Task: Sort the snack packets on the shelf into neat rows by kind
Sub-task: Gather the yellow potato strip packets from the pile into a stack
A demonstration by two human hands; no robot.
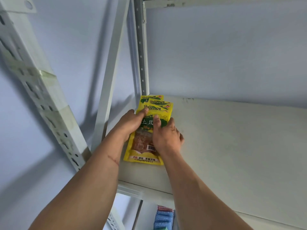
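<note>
Front packet (144, 152): yellow, flat on shelf (232, 146), long axis running away from the person, between both sets of fingers
Row behind (155, 103): same-kind packets just beyond fingertips
Left hand (128, 124): fingers grip left edge
Right hand (167, 136): fingers grip right edge, equally near

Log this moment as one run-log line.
left hand and right hand: gripping front yellow packet | packets: overlapping row, shelf left end | step: aligning
</note>
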